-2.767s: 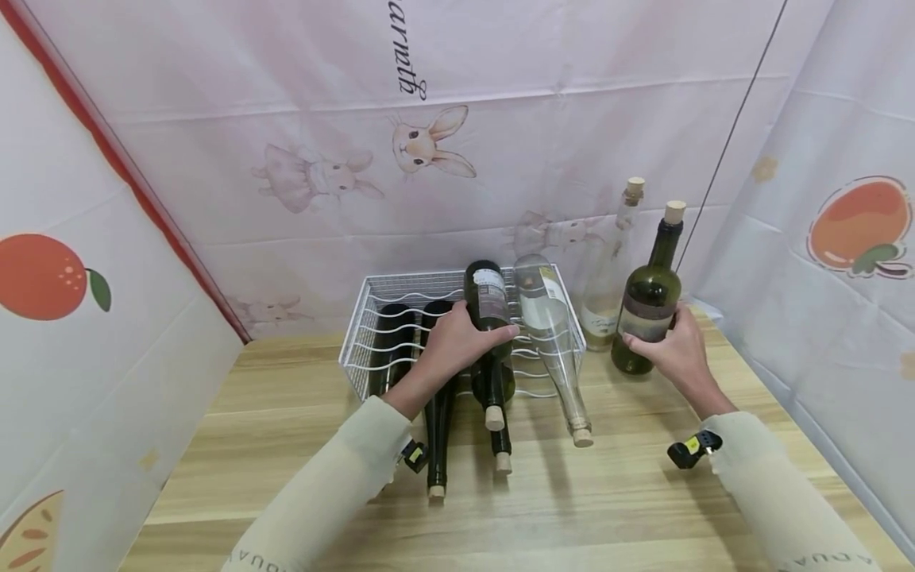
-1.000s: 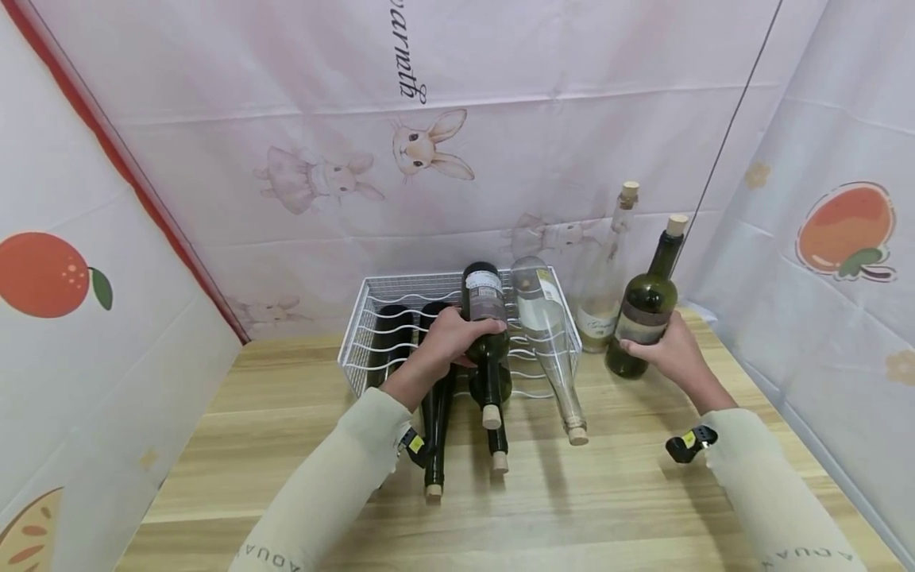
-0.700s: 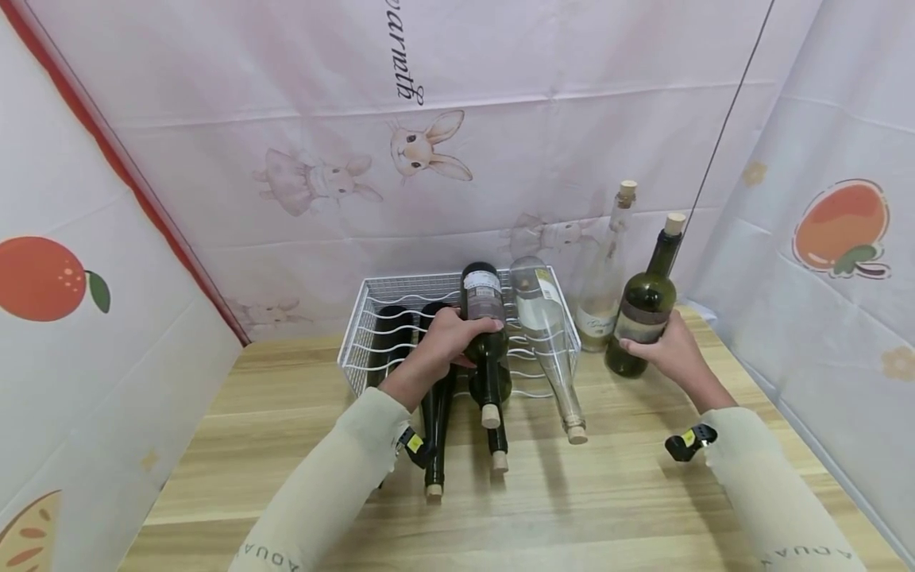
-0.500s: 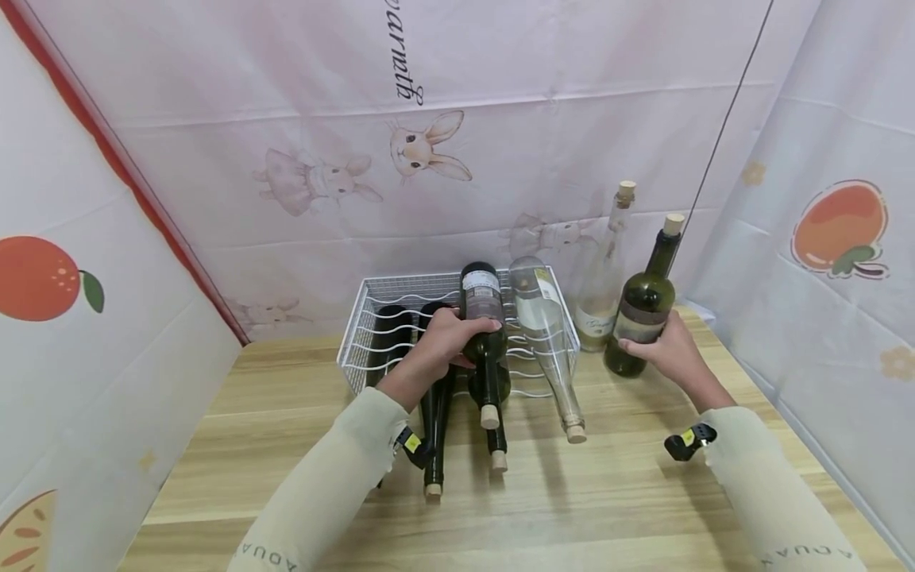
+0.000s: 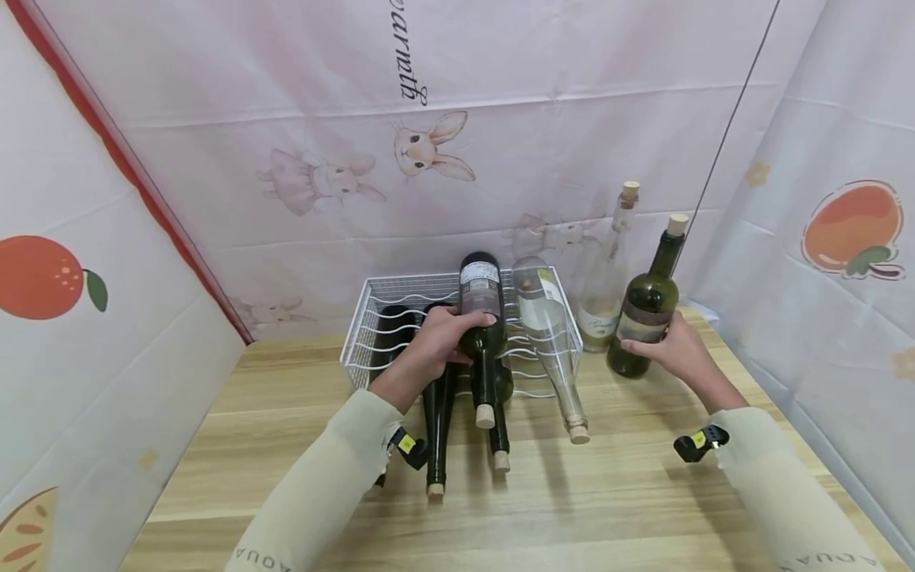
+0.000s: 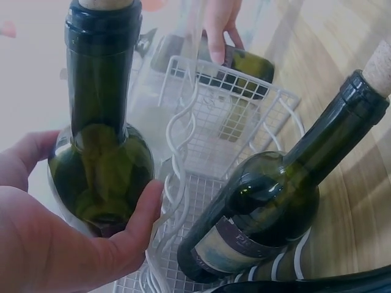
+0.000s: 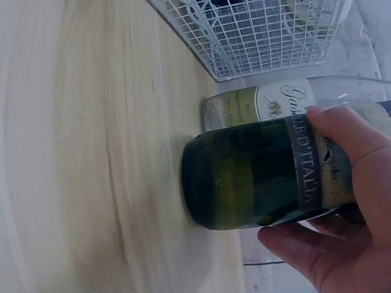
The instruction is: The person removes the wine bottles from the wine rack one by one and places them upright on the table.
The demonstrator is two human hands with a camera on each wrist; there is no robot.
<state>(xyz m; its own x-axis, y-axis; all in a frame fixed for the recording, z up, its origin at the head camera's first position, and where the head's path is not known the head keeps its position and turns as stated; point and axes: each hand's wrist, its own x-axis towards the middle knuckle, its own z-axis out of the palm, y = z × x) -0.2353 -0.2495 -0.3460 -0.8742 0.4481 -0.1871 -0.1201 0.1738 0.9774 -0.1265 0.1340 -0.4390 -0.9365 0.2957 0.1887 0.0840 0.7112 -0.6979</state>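
Note:
My left hand (image 5: 432,342) grips a dark green wine bottle (image 5: 480,290) by its body, above the white wire rack (image 5: 411,284). Its corked neck points toward me, over the neck of another green wine bottle (image 5: 498,433) lying in the rack. In the left wrist view, thumb and fingers wrap the shoulder of the held bottle (image 6: 101,165), apart from the labelled bottle (image 6: 269,201) below. At the right, my right hand (image 5: 682,349) holds a second green wine bottle (image 5: 652,294) round its label; this one stands upright, slightly tilted, its base at the wooden table (image 7: 140,152).
Two dark bottles (image 5: 438,437) lie in the rack's left part, partly behind my left arm. A clear glass bottle (image 5: 546,318) rests at its right end, neck forward. Another clear corked bottle (image 5: 602,294) stands between rack and right hand. Printed curtains (image 5: 314,79) hang close behind.
The bottle in my left hand has shifted a little to the left and its base end has moved up in the view. My right hand and its bottle have barely moved lately.

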